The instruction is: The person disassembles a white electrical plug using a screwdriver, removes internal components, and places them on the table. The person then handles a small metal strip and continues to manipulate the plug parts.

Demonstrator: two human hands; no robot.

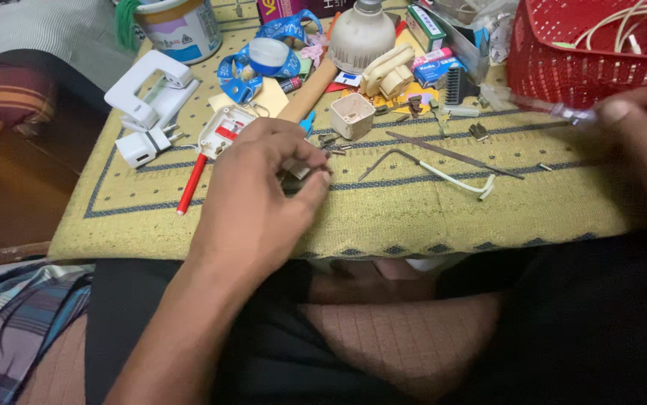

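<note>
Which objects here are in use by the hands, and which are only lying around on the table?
In use:
- left hand pinching a small part
- right hand holding a clear-handled tool

Lying about:
- red basket
- white plug adapters
- red pencil
- bent metal rod
- small beige box
- blue tape roll

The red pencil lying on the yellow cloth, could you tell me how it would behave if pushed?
The red pencil looks stiff and light. Being slim, it would probably roll sideways, though the woven yellow cloth may slow it.
</note>
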